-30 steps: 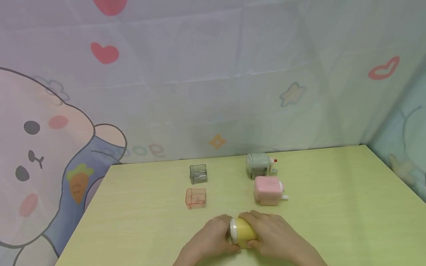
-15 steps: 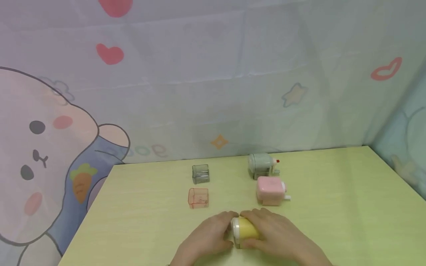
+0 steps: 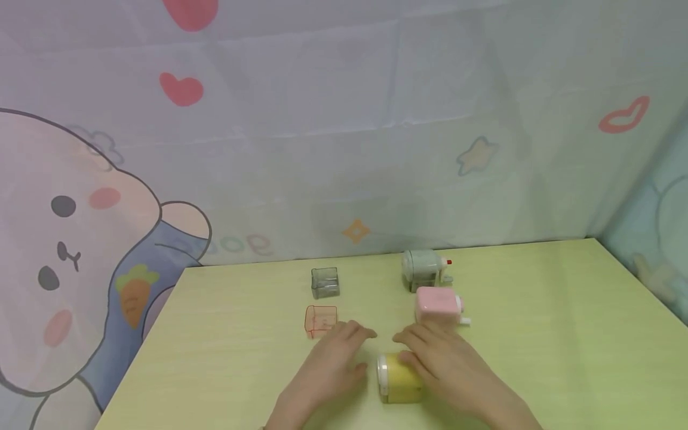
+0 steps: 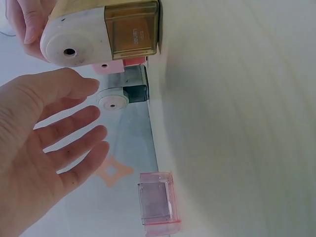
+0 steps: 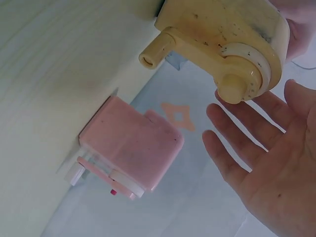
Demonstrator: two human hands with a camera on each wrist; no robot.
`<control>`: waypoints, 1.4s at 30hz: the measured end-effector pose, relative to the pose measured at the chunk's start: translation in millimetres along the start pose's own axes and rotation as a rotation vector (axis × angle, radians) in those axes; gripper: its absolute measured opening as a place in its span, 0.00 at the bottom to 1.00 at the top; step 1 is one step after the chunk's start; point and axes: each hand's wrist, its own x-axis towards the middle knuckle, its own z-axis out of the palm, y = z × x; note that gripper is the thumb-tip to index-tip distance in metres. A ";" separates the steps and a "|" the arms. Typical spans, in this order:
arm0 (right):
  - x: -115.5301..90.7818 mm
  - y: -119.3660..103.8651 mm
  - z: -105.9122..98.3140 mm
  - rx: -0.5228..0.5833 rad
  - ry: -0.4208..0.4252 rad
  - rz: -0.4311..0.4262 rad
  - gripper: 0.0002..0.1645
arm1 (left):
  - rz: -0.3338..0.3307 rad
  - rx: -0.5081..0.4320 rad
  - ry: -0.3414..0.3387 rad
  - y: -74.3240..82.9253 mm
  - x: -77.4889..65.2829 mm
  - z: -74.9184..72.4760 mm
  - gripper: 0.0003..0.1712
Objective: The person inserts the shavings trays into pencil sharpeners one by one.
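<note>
Your L hand [image 3: 332, 363] is hovering just left of the yellow sharpener [image 3: 401, 383], fingers extended, grasping nothing; your R hand [image 3: 448, 363] is arching over its R side, loose, not gripping, contact unclear. Sharpener's standing on tbl [image 3: 242, 358] btwn both. Brown drawer [image 4: 129, 34] is showing lettering, too small to read.

Soft, rather dim light, apparently from above, falls over the table [image 3: 242, 352]. A faint shadow lies under the left hand [image 3: 330, 364], beside the yellow pencil sharpener [image 3: 400, 382]; small glints sit on that sharpener's white rim and on the pink pencil sharpener [image 3: 434, 297] behind it. Farther behind, the backdrop cloth [image 3: 301, 179] shades from lilac to greenish. Both wrist views look cooler and hazy, the table washed pale.
</note>
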 end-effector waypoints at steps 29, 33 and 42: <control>3.7 53.9 -0.5 -0.193 0.149 0.051 0.35 | -0.091 0.083 -0.015 -44.5 1.1 -0.8 0.50; 2.2 59.6 2.6 -0.196 0.117 0.093 0.38 | -0.128 0.062 -0.030 -51.6 -1.1 0.2 0.53; 0.6 68.7 7.2 -0.167 0.119 0.116 0.41 | -0.215 0.014 -0.052 -69.2 -6.8 -2.4 0.55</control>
